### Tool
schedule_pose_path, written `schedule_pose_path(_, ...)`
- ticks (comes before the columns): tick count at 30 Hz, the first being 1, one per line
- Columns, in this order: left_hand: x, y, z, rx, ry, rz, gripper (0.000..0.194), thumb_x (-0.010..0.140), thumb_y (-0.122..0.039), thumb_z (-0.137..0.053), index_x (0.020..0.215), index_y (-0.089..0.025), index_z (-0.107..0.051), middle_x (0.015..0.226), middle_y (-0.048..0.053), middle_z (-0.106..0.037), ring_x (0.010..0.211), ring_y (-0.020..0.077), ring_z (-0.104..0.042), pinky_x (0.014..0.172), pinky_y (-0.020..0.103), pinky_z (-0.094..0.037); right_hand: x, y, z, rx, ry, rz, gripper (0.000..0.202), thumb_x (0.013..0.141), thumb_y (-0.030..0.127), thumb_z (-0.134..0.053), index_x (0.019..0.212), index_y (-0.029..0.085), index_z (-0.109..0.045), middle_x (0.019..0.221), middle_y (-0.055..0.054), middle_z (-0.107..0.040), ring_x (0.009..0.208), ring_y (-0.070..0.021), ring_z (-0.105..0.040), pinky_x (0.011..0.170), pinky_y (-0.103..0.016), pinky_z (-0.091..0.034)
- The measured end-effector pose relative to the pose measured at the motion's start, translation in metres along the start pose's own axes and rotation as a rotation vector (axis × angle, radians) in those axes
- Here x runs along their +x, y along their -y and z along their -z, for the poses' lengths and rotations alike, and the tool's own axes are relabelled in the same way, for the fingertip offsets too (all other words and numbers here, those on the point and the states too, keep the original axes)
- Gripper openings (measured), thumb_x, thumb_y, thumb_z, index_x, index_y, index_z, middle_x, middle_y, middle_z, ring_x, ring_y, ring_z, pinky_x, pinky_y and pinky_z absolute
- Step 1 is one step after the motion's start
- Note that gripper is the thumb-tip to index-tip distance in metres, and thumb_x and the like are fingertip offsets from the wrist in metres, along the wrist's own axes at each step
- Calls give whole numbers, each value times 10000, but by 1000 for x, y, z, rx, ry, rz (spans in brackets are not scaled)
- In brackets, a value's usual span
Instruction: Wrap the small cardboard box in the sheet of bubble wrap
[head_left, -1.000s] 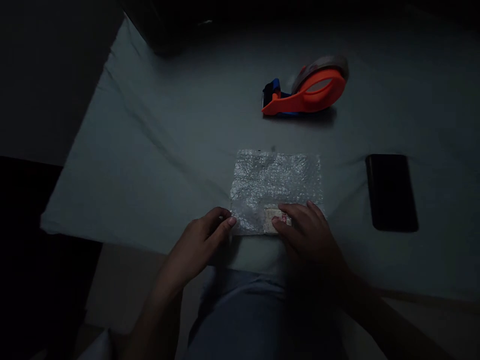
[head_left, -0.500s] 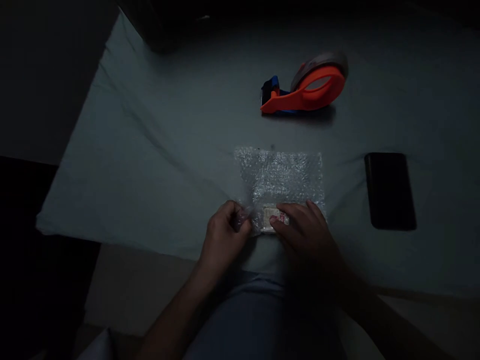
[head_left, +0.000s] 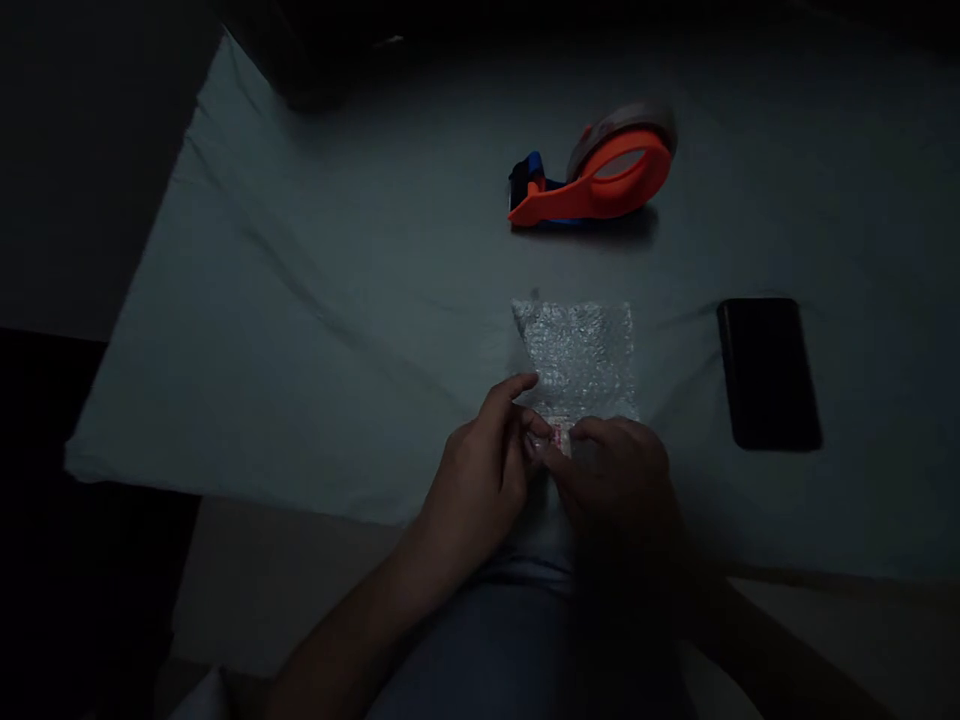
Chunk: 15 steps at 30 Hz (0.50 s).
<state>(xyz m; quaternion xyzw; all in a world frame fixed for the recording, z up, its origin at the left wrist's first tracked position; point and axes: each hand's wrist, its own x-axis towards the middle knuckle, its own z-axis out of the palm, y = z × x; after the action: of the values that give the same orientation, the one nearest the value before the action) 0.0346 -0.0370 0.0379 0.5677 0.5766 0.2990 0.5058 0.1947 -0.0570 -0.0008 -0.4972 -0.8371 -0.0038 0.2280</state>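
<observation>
A sheet of bubble wrap [head_left: 581, 350] lies on the cloth, its left side folded inward. At its near edge sits a small pale item with red print [head_left: 559, 437], mostly covered by fingers. My left hand [head_left: 487, 460] presses the folded wrap against the item's left side, index finger stretched forward, the other fingers curled. My right hand [head_left: 619, 465] is closed on the item from the right, thumb and index finger near my left fingertips.
An orange and blue tape dispenser [head_left: 600, 190] with a roll of tape stands beyond the wrap. To the right lies a black phone-like object [head_left: 770, 375]. A pale green cloth [head_left: 337, 400] covers the surface, whose left edge is in view.
My left hand has moved right, folding the left part of the bubble wrap over toward the item. Less of the item shows. The view has shifted slightly.
</observation>
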Motion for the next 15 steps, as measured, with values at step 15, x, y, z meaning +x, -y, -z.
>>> schedule_pose_path(15,-16,14,5,228,-50,-322,337,880,-45,-496,1170,-203,-565,1070,60,-642,1017,155,-604,888,299,-543,-14,3,3,114,130,31,260,879,106,-475,1111,175,-571,1022,-67,-688,994,-192,-622,1125,-493,-294)
